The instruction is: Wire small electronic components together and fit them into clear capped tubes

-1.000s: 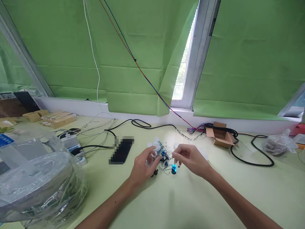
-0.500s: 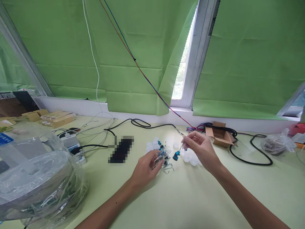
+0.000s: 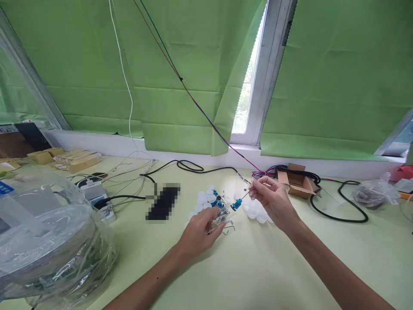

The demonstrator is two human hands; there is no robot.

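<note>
Right hand: centre of the frame, slightly right; the right hand (image 3: pixel 271 198) has its fingertips pinched together on the thin end of a blue-ended rod (image 3: pixel 237 204).
Blue-ended rod: slanted in mid-frame, blue end toward lower left. Compared with one second ago, it is tilted instead of hanging nearly upright, and the right hand is higher and farther right.
Left hand: lower centre; the left hand (image 3: pixel 199 230) has its fingers closed around a clear container (image 3: pixel 222 214).
Container clearance: the blue end is just beside the container; contact cannot be determined from this view.
White caps, left: the left group of white caps (image 3: pixel 202 199) is more exposed than one second ago, beyond the left hand.
White caps, right: the right group of white caps (image 3: pixel 258 213) is partly behind the right hand.
Bent metal pieces: on the table (image 3: pixel 245 271), below the container; these bent metal pieces (image 3: pixel 229 227) are free of both hands.
Work status: judged, the rod is separated from the loose pieces, and both hands are occupied.
</note>
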